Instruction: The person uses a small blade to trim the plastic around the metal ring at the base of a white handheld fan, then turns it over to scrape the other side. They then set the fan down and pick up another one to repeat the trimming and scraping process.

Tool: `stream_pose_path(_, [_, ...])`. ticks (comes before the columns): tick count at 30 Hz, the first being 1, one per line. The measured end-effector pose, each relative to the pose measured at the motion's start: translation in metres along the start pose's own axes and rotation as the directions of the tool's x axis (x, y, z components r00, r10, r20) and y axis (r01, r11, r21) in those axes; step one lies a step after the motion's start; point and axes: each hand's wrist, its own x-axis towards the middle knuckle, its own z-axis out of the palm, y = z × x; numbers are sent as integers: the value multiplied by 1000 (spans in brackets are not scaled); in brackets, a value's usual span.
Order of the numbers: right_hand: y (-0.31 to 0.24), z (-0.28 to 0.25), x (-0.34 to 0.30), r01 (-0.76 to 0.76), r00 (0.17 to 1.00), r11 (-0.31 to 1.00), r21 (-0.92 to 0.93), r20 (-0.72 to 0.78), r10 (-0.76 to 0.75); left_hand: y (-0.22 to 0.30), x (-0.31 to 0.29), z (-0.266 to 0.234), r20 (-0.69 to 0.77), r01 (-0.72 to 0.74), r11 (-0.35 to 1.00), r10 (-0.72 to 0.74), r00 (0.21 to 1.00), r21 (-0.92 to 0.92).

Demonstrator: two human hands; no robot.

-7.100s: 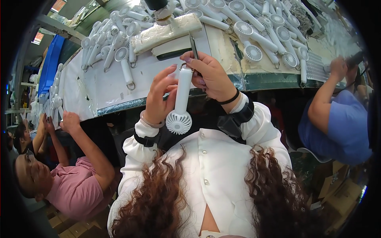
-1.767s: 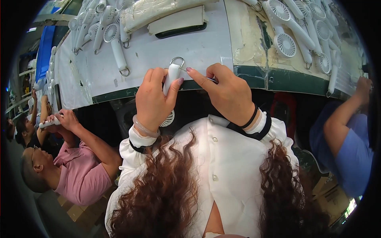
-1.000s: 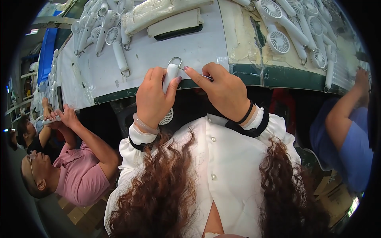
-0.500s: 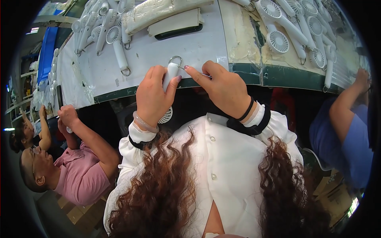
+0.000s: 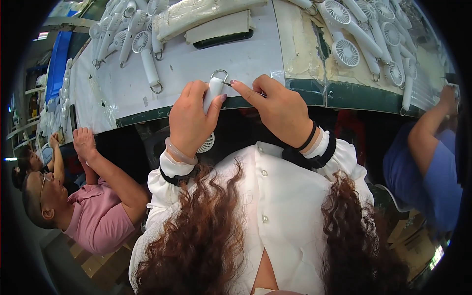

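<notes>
My left hand (image 5: 189, 120) is wrapped round a white handheld fan (image 5: 213, 94) just in front of the table's near edge. The handle's end points away from me and carries a metal ring (image 5: 220, 74); part of the fan's round grille (image 5: 207, 143) shows below my wrist, and the middle is hidden by my palm. In my right hand (image 5: 282, 112), closed with the index finger stretched forward, is a thin dark pointed tool (image 5: 226, 83). Its tip lies close beside the handle's end, near the ring; whether it touches I cannot tell. Most of the tool is covered by my fingers.
White handheld fans lie heaped at the back left (image 5: 129, 37) and on the right (image 5: 376, 39). One loose fan (image 5: 149, 69) lies nearer me. A dark tray-like thing (image 5: 223, 40) sits by a wrapped roll (image 5: 206, 19). Co-workers sit on both sides.
My right hand has shifted slightly, and the tool's dark tip shows more plainly beside the handle. My left hand keeps its hold. The left co-worker's hand has moved onto the table's edge.
</notes>
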Motion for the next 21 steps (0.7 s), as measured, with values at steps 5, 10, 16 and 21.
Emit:
stream_pose_path(5, [4, 1, 3, -5, 999, 999, 37, 41, 4, -2, 0, 1, 7, -6, 1000, 6, 1000, 2])
stream_pose_path(10, [4, 2, 1, 18, 999, 1000, 2, 50, -18, -2, 1, 1, 6, -23, 1000, 23, 1000, 9])
stream_pose_path(16, [-1, 5, -4, 55, 998, 996, -72, 25, -53, 0, 2, 1, -2, -13, 1000, 14, 1000, 5])
stream_pose_path(21, [-7, 8, -7, 81, 996, 988, -131, 33, -77, 0, -1, 2, -8, 3, 1000, -3, 1000, 25])
